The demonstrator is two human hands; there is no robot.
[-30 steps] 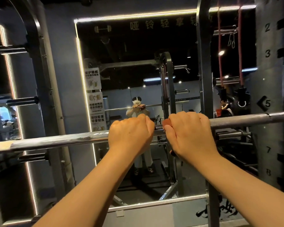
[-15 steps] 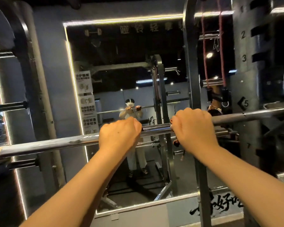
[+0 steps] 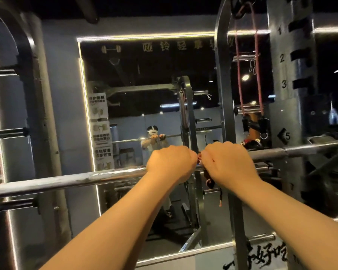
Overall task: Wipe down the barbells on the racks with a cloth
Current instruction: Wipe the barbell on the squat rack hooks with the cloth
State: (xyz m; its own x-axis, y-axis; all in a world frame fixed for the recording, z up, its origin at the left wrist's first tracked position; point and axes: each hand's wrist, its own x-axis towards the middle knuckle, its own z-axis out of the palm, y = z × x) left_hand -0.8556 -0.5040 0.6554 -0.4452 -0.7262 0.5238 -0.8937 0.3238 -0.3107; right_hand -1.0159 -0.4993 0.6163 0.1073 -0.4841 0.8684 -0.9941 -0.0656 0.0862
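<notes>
A long steel barbell (image 3: 70, 180) runs across the view at chest height, rising slightly to the right. My left hand (image 3: 171, 164) is curled over the bar near its middle. My right hand (image 3: 229, 162) sits right beside it, almost touching, and grips the bar through a dark reddish cloth (image 3: 210, 181). Bits of the cloth show between the two hands and hang below the right hand, with a thin tail dangling. Most of the cloth is hidden under my fingers.
A numbered rack upright (image 3: 293, 78) stands at the right behind the bar, another upright (image 3: 224, 98) nearer the middle. Red resistance bands (image 3: 258, 78) hang from above. A wall mirror (image 3: 144, 78) ahead reflects me. Plate pegs (image 3: 10, 131) stick out at the left.
My right hand with the cloth has slid left along the bar, closing the gap to my left hand. The view has shifted, showing more of the rack's top.
</notes>
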